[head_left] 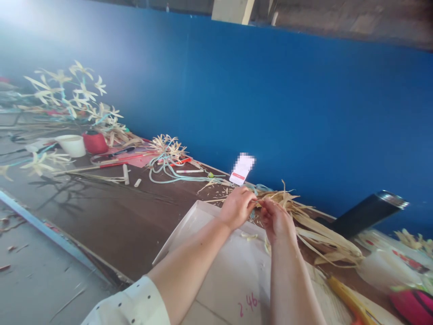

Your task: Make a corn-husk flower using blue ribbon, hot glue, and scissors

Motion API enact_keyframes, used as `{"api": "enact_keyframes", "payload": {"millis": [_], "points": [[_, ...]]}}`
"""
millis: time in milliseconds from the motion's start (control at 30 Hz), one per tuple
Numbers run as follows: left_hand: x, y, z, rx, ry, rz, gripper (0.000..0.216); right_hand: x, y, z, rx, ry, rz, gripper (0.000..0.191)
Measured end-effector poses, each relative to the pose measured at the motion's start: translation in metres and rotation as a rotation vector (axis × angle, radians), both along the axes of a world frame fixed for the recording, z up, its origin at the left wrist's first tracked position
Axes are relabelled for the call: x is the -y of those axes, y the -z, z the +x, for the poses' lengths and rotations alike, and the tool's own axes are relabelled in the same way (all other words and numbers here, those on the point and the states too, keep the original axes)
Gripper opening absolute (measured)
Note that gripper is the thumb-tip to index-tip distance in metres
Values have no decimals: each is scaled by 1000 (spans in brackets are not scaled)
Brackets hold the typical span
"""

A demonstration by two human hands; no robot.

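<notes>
My left hand (237, 206) and my right hand (275, 219) meet above a white board (189, 230) on the dark table. Both have their fingers pinched on thin pale straw strips (259, 201). The strips run to the right into a loose pile of dried straw leaves (321, 234) lying along the blue wall. A few straw scraps (248, 236) lie on the white board under my hands.
Finished straw flowers (67, 92) stand at the far left, with a white cup (71, 145), a red container (95, 142), light blue cords (165, 171) and pens. A white card (241, 169) leans on the blue wall. A black cylinder (367, 212) lies right; a yellow-handled tool (345, 295) near.
</notes>
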State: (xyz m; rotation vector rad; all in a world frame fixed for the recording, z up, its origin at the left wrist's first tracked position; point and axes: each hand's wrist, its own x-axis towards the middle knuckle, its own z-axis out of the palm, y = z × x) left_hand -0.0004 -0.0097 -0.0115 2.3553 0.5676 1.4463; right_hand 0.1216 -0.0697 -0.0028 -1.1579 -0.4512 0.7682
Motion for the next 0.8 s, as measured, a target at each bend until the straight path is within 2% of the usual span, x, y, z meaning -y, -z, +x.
{"api": "enact_keyframes", "payload": {"millis": [433,800], "points": [[0,-5,-4,-12,-121,-5,21,0,0,-1,-6,-6,21,24],[0,-5,-5,-77,-74,49,21,-1,2,0,-10,2,9,26]]}}
